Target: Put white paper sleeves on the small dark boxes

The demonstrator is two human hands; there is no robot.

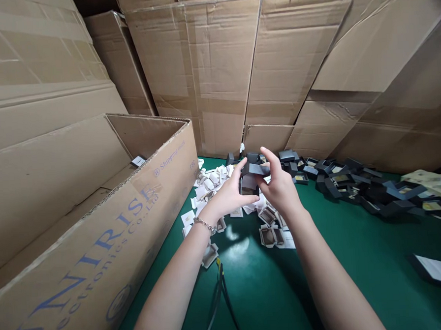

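Observation:
A small dark grey box point(255, 169) is raised over the green table between my two hands, its pale inside showing below the dark part. My left hand point(227, 194), with a chain bracelet at the wrist, grips it from the left side. My right hand point(282, 186) pinches it from the right, one finger lifted above it; some of its fingers are hidden. Around and beneath the hands lie many white and grey cardboard inserts point(210, 183), including open ones point(268, 235) to the right of my left hand.
A large brown carton point(99, 240) stands open at left, a small white-topped box point(138, 161) inside it. Many dark open boxes point(354, 182) are heaped at right. A dark box with a white sheet point(440, 271) lies nearer. Black cables point(222, 293) cross the green table point(264, 290); cartons point(201, 72) wall the back.

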